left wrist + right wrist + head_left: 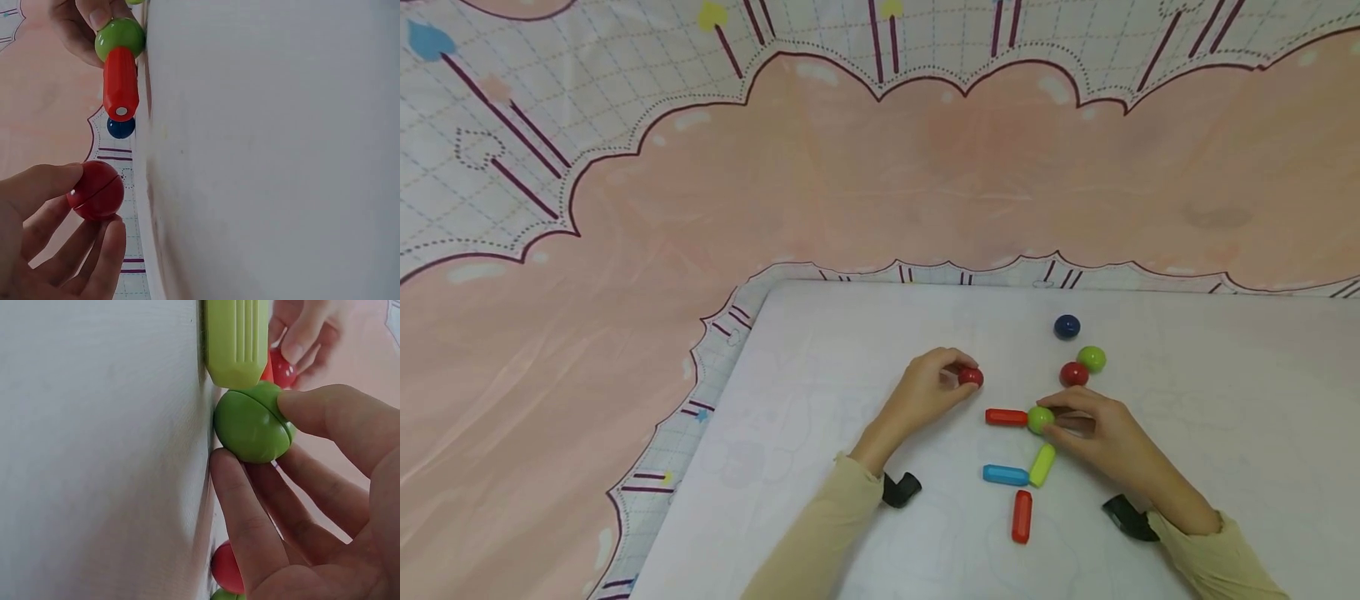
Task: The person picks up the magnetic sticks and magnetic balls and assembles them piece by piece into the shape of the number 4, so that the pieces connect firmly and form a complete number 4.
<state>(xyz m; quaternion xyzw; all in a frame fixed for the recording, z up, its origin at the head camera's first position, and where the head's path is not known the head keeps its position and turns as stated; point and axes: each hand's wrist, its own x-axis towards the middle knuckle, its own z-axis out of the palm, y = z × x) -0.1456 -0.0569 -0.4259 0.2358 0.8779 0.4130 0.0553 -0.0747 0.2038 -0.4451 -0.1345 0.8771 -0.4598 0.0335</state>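
Left hand (928, 390), right of centre, pinches a red ball (971, 378). Right hand (1101, 429), lower right, pinches a green ball (1041, 420) touching a red rod (1006, 417). Below: yellow-green rod (1042, 465), blue rod (1006, 475), second red rod (1022, 517). Above: second red ball (1074, 374), second green ball (1092, 359), blue ball (1067, 327). Held balls glossy, seamed; rods faceted.

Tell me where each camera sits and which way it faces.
Head: on the head, facing forward and down at the tabletop; shows left hand, right hand and sleeves.
Left wrist: on that wrist, facing the left hand's red ball; both hands show.
Right wrist: on that wrist, facing the right hand's green ball; both hands show.
Wrist views share both balls.
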